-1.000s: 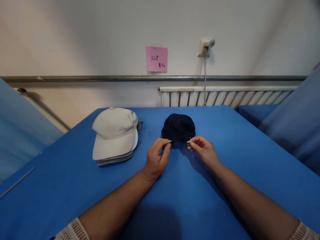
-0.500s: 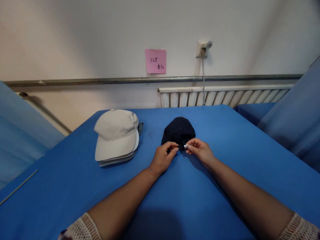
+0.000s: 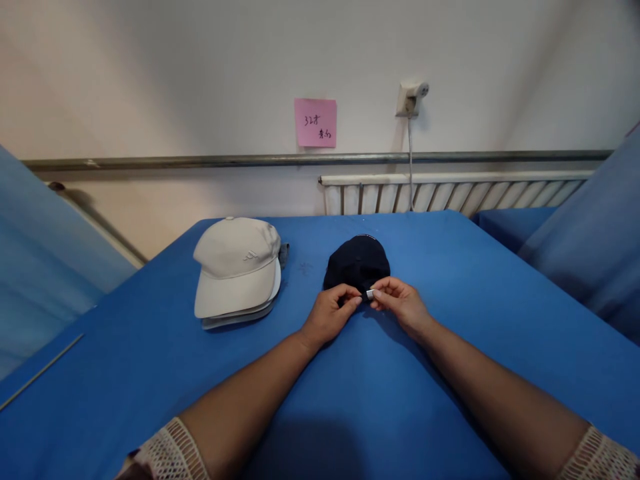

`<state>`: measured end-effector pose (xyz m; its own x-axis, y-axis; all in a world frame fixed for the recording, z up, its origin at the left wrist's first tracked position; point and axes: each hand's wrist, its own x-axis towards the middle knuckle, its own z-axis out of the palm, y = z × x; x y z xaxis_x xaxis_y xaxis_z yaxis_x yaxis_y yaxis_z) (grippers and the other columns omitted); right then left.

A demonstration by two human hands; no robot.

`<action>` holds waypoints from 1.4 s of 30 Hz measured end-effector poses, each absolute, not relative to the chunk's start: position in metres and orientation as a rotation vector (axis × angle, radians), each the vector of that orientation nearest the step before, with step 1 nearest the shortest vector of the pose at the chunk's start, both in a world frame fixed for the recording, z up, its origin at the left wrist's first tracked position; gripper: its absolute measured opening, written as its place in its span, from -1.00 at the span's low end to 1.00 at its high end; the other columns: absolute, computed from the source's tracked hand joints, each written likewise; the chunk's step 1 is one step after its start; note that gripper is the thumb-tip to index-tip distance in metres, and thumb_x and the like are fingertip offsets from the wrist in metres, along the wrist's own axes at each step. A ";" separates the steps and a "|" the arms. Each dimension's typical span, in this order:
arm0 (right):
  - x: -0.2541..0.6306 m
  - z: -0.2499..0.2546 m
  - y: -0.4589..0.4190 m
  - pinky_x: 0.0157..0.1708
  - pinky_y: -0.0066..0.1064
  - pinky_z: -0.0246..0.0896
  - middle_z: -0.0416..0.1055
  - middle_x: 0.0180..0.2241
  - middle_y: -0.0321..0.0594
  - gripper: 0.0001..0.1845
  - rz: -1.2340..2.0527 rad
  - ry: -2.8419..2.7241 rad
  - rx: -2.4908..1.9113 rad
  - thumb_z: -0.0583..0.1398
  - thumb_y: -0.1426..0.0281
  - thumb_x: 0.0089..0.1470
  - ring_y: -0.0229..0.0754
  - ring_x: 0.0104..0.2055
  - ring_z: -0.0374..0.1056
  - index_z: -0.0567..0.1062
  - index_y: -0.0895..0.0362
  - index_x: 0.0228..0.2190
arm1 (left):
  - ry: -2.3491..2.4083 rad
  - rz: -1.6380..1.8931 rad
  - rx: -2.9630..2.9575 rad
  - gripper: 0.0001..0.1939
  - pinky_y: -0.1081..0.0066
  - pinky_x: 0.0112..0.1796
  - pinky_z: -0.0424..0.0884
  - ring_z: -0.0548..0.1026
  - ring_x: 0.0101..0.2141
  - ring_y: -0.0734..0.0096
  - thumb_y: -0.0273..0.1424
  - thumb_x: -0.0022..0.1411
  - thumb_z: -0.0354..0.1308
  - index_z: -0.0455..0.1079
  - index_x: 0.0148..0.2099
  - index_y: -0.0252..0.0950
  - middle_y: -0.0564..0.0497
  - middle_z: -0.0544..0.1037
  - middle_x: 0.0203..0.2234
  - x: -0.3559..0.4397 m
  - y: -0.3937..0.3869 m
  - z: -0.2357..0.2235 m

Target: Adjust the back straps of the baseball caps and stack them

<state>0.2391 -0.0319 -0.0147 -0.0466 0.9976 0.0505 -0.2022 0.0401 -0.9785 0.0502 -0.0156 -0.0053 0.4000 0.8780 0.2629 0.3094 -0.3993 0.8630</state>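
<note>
A black baseball cap [image 3: 359, 261] lies on the blue-covered table, its back strap toward me. My left hand [image 3: 333, 313] pinches the dark end of the strap between thumb and fingertips. In my right hand [image 3: 400, 303], thumb and index finger grip a silver metal buckle [image 3: 370, 295] on the strap. The two hands almost meet, with the strap running between them. Over to the left sits a stack of caps; a beige cap [image 3: 239, 250] tops it, with white and grey brims showing underneath.
The blue cloth [image 3: 430, 413] covers the table. Behind it are a metal rail [image 3: 225, 161], a radiator [image 3: 450, 180], a pink note [image 3: 315, 123] and a wall socket [image 3: 409, 100] with a cord. Blue curtains [image 3: 45, 267] hang at both sides. A thin stick [image 3: 43, 371] lies at the left.
My left fingertips have moved slightly right, closer to the buckle, and the strap end now lies at the buckle's edge. The view has shifted a little.
</note>
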 end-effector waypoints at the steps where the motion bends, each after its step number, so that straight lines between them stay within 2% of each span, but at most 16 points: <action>1: 0.239 -0.014 -0.032 -0.43 -0.37 0.29 0.46 -0.52 -0.29 -0.66 1.272 -1.143 -1.016 0.37 0.12 -0.15 -0.25 -0.48 0.39 0.48 0.10 -0.43 | 1.015 0.956 1.912 -0.81 0.42 -0.28 0.40 0.49 -0.34 0.42 -0.29 0.24 0.16 0.49 -0.19 -0.29 0.04 0.57 -0.37 0.050 -0.015 -0.005; 8: 0.238 -0.012 -0.041 -0.28 -0.31 0.32 0.48 -0.42 -0.24 -0.82 1.011 -1.391 -1.112 0.26 0.22 0.04 -0.18 -0.35 0.42 0.51 0.06 -0.35 | 1.008 0.940 1.962 -0.82 0.40 -0.26 0.41 0.49 -0.33 0.41 -0.30 0.26 0.13 0.48 -0.22 -0.29 0.04 0.57 -0.37 0.049 -0.014 -0.004; 15: 0.240 -0.014 -0.043 -0.26 -0.31 0.34 0.42 -0.29 -0.21 -0.87 0.897 -1.508 -1.093 0.23 0.26 0.07 -0.20 -0.33 0.40 0.52 0.05 -0.37 | 0.990 0.916 2.000 -0.79 0.39 -0.22 0.40 0.49 -0.31 0.40 -0.29 0.30 0.08 0.47 -0.22 -0.29 0.02 0.57 -0.35 0.049 -0.014 -0.006; 23: 0.237 -0.018 -0.045 -0.27 -0.31 0.30 0.45 -0.35 -0.23 -0.89 0.919 -1.526 -1.168 0.23 0.29 0.07 -0.18 -0.32 0.40 0.50 0.06 -0.35 | 0.956 0.896 2.016 -0.83 0.39 -0.22 0.39 0.50 -0.30 0.40 -0.32 0.28 0.09 0.46 -0.22 -0.29 0.02 0.56 -0.35 0.050 -0.015 -0.006; 28: 0.235 -0.015 -0.046 -0.27 -0.30 0.31 0.49 -0.39 -0.23 -0.83 0.976 -1.460 -1.182 0.23 0.22 0.05 -0.15 -0.32 0.41 0.49 0.05 -0.36 | 0.996 0.908 1.971 -0.81 0.39 -0.27 0.41 0.49 -0.33 0.40 -0.32 0.26 0.11 0.39 -0.11 -0.28 0.04 0.54 -0.37 0.050 -0.016 -0.004; 34: 0.238 -0.014 -0.043 -0.29 -0.31 0.28 0.49 -0.44 -0.24 -0.79 1.008 -1.359 -1.178 0.24 0.19 0.03 -0.15 -0.35 0.42 0.48 0.07 -0.36 | 1.052 0.885 2.256 -0.78 0.19 -0.03 0.30 0.48 -0.20 0.29 -0.41 0.24 0.12 0.39 -0.05 -0.22 0.01 0.56 -0.27 0.045 -0.016 0.001; 42: 0.235 -0.012 -0.044 -0.28 -0.31 0.29 0.48 -0.45 -0.26 -0.78 1.065 -1.338 -1.138 0.26 0.18 0.01 -0.17 -0.36 0.42 0.46 0.07 -0.38 | 1.069 0.914 2.238 -0.80 0.20 -0.02 0.27 0.49 -0.23 0.33 -0.42 0.24 0.12 0.35 -0.07 -0.23 0.05 0.56 -0.32 0.050 -0.019 0.000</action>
<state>0.2346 -0.0440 -0.0120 -0.0155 0.9876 0.1561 0.0691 0.1568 -0.9852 0.0503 -0.0187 0.0001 0.4680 0.8087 0.3563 0.4780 -0.5708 0.6677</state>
